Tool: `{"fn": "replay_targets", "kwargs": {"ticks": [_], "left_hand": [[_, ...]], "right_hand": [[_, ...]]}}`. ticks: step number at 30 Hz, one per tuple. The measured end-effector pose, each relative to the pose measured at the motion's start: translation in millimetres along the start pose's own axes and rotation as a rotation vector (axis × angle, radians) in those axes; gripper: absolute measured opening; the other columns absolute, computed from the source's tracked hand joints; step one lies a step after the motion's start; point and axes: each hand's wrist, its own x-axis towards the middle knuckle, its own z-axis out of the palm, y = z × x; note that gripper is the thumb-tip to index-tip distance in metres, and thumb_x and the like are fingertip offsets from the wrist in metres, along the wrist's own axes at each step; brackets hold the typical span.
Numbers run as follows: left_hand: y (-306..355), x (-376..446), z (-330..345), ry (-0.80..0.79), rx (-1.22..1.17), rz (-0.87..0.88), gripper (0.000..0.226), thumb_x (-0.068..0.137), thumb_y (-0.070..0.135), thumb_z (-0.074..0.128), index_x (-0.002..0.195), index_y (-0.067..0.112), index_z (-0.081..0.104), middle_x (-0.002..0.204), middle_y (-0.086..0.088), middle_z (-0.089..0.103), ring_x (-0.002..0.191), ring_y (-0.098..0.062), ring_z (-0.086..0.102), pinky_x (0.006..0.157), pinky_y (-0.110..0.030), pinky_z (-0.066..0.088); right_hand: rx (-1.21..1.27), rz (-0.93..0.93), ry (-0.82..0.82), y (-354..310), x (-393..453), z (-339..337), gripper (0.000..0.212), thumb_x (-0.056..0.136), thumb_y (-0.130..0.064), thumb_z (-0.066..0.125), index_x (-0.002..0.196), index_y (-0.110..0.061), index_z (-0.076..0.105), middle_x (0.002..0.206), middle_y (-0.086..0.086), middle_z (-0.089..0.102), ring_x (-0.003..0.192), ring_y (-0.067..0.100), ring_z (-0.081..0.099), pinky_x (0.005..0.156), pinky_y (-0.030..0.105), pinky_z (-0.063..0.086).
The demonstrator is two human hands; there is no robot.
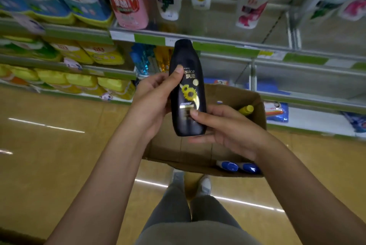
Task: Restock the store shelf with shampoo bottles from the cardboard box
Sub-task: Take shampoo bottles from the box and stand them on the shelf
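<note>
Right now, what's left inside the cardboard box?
Inside the cardboard box: two blue-capped bottles at the near wall, one yellow bottle at the far corner. The hands and black bottle cover the middle.

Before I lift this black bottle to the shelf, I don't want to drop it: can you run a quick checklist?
1. Left hand grips the black shampoo bottle, thumb across its front: ok.
2. Right hand holds the lower part of the bottle: ok.
3. Bottle upright, cap on top: ok.
4. Bottle clear of the cardboard box: ok.
5. Free space on the shelf right of the hanging white bottles: ok.
6. Cap tightly closed: cannot tell.
</note>
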Motion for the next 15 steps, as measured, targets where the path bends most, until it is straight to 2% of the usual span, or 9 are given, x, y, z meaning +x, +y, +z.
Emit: {"fn": "replay_targets", "kwargs": {"ticks": [3,6,8,11,13,15], "left_hand": [[18,-9,5,0.129,0.084,0.076,0.021,0.082,0.034,0.071,0.078,0.017,0.059,0.072,0.004,0.068,0.068,-0.01,0.066,0.07,-0.033,0.051],[33,-20,9,0.179,0.143,0.124,0.028,0.077,0.04,0.075,0.082,0.02,0.056,0.079,0.003,0.067,0.074,-0.013,0.067,0.074,-0.035,0.052],[43,-27,13,0.156,0.138,0.115,0.032,0.078,0.044,0.072,0.093,0.019,0.059,0.091,-0.002,0.071,0.084,-0.015,0.07,0.085,-0.038,0.055],[57,-36,19,0.023,0.074,0.106,0.043,0.082,0.048,0.066,0.112,0.017,0.063,0.113,-0.008,0.069,0.104,-0.021,0.067,0.098,-0.044,0.049],[65,-41,26,-0.061,-0.003,0.108,0.053,0.081,0.049,0.064,0.118,0.011,0.06,0.114,-0.013,0.068,0.105,-0.028,0.066,0.096,-0.045,0.051],[70,-43,32,-0.083,-0.037,0.131,0.056,0.075,0.048,0.064,0.116,0.01,0.058,0.104,-0.014,0.069,0.094,-0.029,0.069,0.084,-0.042,0.057]], "right_hand": [[0.215,-0.049,-0.007,0,-9,12,0.047,0.084,-0.021,0.059,0.128,-0.005,0.056,0.118,0.016,0.068,0.111,0.03,0.065,0.092,0.039,0.055],[0.308,-0.111,-0.058,-5,-16,21,0.041,0.084,-0.019,0.059,0.123,-0.007,0.06,0.117,0.019,0.068,0.107,0.034,0.065,0.094,0.043,0.054],[0.361,-0.143,-0.121,-14,-21,22,0.03,0.088,-0.017,0.055,0.114,-0.01,0.069,0.113,0.015,0.069,0.104,0.031,0.067,0.094,0.045,0.053],[0.419,-0.159,-0.209,-25,-27,18,0.026,0.09,-0.018,0.055,0.108,-0.011,0.073,0.105,0.012,0.071,0.097,0.028,0.068,0.093,0.046,0.053],[0.483,-0.163,-0.291,-32,-29,18,0.03,0.087,-0.021,0.064,0.113,-0.007,0.07,0.1,0.014,0.069,0.089,0.028,0.068,0.091,0.046,0.053],[0.534,-0.142,-0.362,-36,-31,18,0.039,0.083,-0.022,0.072,0.117,-0.003,0.066,0.098,0.016,0.067,0.086,0.029,0.067,0.09,0.045,0.053]]}}
